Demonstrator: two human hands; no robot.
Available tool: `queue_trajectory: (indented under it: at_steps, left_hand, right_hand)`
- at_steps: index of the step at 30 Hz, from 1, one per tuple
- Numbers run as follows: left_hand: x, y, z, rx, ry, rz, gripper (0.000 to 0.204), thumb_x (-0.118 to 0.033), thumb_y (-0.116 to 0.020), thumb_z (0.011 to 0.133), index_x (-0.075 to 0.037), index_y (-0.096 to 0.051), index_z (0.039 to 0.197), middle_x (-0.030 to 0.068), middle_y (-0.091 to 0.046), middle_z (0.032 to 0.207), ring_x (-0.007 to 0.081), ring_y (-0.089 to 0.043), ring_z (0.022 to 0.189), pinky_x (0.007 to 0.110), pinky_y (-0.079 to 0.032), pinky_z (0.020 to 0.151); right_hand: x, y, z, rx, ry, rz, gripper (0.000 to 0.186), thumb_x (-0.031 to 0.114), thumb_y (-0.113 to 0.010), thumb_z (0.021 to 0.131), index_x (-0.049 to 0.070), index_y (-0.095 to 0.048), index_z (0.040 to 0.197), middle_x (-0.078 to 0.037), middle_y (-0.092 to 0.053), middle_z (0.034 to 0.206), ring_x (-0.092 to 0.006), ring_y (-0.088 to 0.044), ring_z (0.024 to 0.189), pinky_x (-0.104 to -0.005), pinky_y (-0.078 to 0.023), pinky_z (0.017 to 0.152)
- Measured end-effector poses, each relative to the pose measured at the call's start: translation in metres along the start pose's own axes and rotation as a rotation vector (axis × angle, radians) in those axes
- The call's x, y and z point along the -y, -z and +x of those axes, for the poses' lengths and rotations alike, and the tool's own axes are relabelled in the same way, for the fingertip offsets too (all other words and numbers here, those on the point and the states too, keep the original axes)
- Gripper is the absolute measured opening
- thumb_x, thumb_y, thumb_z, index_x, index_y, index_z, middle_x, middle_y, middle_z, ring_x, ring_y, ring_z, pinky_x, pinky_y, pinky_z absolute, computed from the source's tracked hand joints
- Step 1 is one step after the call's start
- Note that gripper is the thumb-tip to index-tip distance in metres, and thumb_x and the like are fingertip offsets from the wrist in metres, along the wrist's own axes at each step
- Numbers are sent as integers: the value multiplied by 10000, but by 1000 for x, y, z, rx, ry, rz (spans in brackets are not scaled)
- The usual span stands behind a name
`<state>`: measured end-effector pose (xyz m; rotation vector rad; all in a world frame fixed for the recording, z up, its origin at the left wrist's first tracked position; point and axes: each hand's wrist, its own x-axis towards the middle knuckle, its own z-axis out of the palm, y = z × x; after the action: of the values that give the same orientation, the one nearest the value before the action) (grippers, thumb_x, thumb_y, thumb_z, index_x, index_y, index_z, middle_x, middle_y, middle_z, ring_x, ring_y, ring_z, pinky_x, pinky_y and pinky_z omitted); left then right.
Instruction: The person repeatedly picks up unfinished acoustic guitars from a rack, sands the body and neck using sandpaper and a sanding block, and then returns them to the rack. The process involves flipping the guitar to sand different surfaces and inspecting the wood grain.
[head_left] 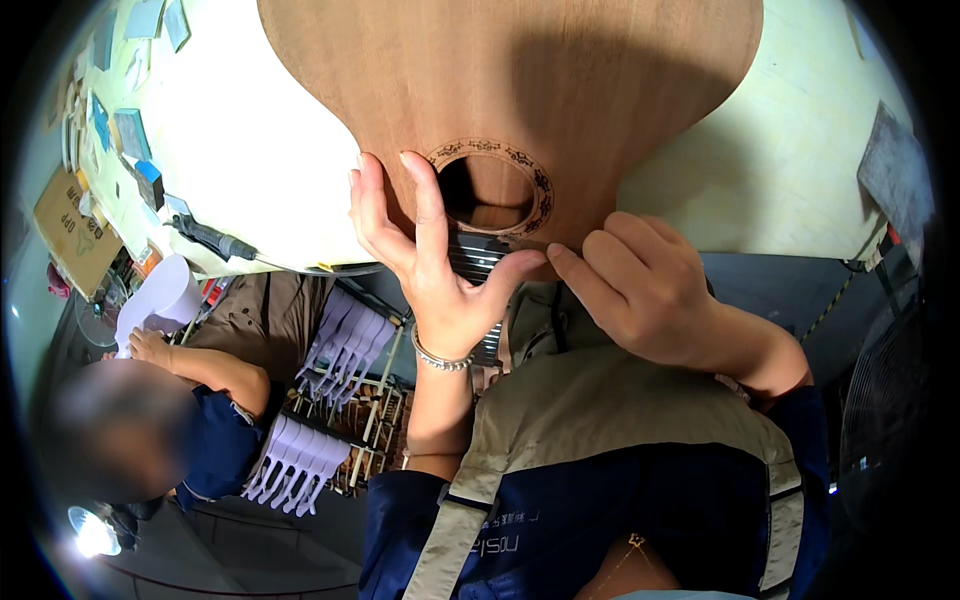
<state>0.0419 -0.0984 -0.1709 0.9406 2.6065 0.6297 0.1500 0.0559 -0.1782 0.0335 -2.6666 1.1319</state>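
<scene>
– Lying face up on the worktop [270,170]: guitar body [500,90], brown wood, broad end away from the wearer, partly in shadow. Sound hole [488,195] round, bordered by a dark ornamental ring [546,195]. Black fretboard [472,258], pale fret lines, running from the sound hole back past the worktop's near edge.

– And the left grip [435,265]?

– Wide open, fingers spread over the wood just left of the sound hole, thumb stretched across the fretboard. Not clasped round anything. Beaded metal bracelet [442,360] at the wrist.

– Right grip [640,285]?

– Fingers curled in toward the palm, foremost tip close beside the left thumb, near the sound hole. Cannot tell whether pinching anything.

– Farther out on the worktop?

– At left: dark corded tool [212,236], blue-and-black block [148,182], blue-grey block [130,133]. At far right: grey-blue slab [893,165].

– And beyond?

– Brown cardboard [72,230] at far left. Below, co-worker's hand [150,347] on a pale lilac piece [168,298]. Rows of lilac slotted parts [355,335] on a rack. Bright lamp [95,532], lower left. Olive apron [620,400] over the wearer's navy clothing.
</scene>
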Motion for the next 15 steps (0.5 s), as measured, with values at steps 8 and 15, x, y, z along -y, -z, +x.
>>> queue_trajectory:
  at_steps: [8,15]
  left_hand:
    - [-32,1,-34,170,57,300,1095,-581,-683,585,-5,-196,1380,273,-69,1430,447,-27,1324,670,11,946]
    - [-63,-25,-114,684,224,-1148,668,-440,-605,782,-62,-391,1290,173,-374,1346,308,-334,1265,470,-265,1020]
  right_hand:
    - [-9,51,-3,-436,-402,-131,72,36,-656,726,28,-635,794,-12,-473,622,-134,-405,494,-223,-335,462]
    - [-127,100,-48,-559,-834,-338,300,284,-633,819,37,-638,990,-6,-565,768,-71,-479,680,-216,-387,632]
